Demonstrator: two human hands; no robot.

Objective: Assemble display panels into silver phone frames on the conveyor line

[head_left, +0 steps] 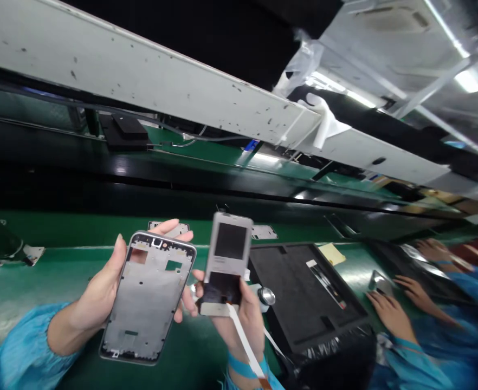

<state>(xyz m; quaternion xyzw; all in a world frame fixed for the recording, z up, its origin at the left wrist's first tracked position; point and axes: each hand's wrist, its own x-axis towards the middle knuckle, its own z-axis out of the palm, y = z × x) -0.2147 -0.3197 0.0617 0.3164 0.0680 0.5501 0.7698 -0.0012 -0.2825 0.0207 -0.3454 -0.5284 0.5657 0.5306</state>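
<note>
The metal phone frame (147,298) was held up above the green table (27,281), tilted a little, with its inner side to the camera. The left hand (101,295) gripped it by the edges: the thumb lay on the left rim and the fingers were curled behind the top and right side. Just beside it, the right hand (239,317) was closed around the lower part of a small screen part (226,262), which stood nearly upright, and a white ribbon strip (243,341) hung down from it over the wrist. The two parts were close but not touching. To the right lay a black tray (299,292), and further away a co-worker's hands (393,311) rested on the table. I think the hanging strip could catch or bend, because it was loose, and the frame could slip, since only its edges were held.
</note>
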